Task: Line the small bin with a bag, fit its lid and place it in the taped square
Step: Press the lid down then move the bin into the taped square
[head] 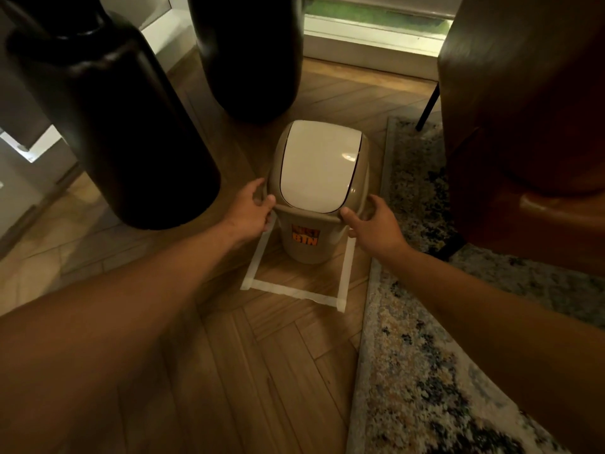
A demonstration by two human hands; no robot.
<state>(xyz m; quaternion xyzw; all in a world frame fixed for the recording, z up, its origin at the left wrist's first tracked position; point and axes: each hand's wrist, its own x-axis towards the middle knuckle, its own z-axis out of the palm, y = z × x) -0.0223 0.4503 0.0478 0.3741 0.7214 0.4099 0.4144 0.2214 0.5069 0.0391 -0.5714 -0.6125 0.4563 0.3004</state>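
The small beige bin [299, 239] stands on the wooden floor [203, 362] inside the taped square [288, 291], between the person's two hands. Its lid [316, 167], with a pale swing flap, sits on top. The left hand [252, 208] curls around the lid's rim on one side, thumb on top and fingers tucked under. The right hand [373, 224] presses the opposite rim, thumb against the lid's edge and fingers half bent behind. An orange sticker [305, 235] faces the person between both wrists. A patterned rug [422, 355] lies just beyond the right hand, dark vases [108, 119] beyond the left.
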